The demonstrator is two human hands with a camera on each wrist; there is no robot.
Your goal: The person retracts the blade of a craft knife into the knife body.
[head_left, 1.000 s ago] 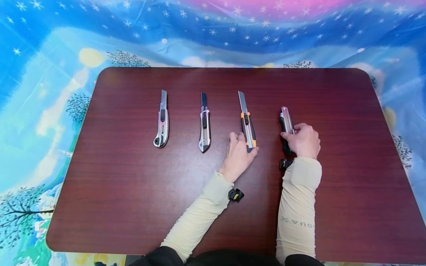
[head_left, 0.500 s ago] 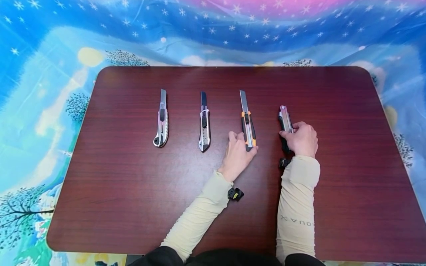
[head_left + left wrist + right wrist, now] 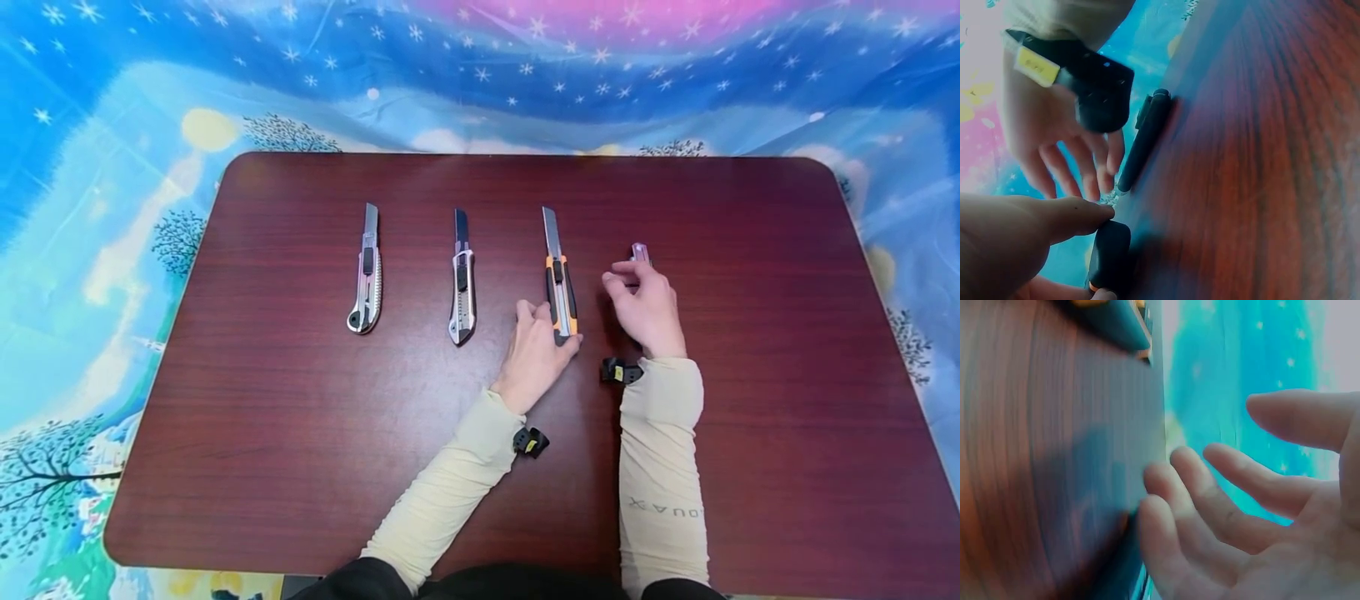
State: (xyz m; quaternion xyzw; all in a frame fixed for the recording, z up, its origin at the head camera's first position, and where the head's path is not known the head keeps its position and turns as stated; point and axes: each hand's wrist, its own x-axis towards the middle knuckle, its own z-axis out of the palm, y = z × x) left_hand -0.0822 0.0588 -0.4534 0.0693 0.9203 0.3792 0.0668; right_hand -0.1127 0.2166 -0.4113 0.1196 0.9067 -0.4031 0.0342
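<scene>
My left hand (image 3: 531, 350) grips the lower end of an orange-and-black utility knife (image 3: 556, 258), its silver blade extended away from me. In the left wrist view, the thumb (image 3: 1079, 217) lies at the knife's dark end (image 3: 1110, 250), fingers on the other side. My right hand (image 3: 647, 308) is over the rightmost utility knife (image 3: 639, 251) and hides most of it; only the tip shows in the head view. Its fingers (image 3: 1210, 494) are spread and loosely bent in the right wrist view, holding nothing. That knife's dark body (image 3: 1150, 137) lies on the table in the left wrist view.
Left of my hands lie two more utility knives with blades out: a silver one with a dark blade (image 3: 462, 292) and a silver one with a ribbed grip (image 3: 366, 283). All stand in a row on the dark red-brown table (image 3: 300, 450). A printed snowflake cloth (image 3: 480, 75) hangs behind.
My right hand has let go of the rightmost knife and shifted left over it. The left hand stays at the orange-and-black knife, whose blade end tilted slightly right early on.
</scene>
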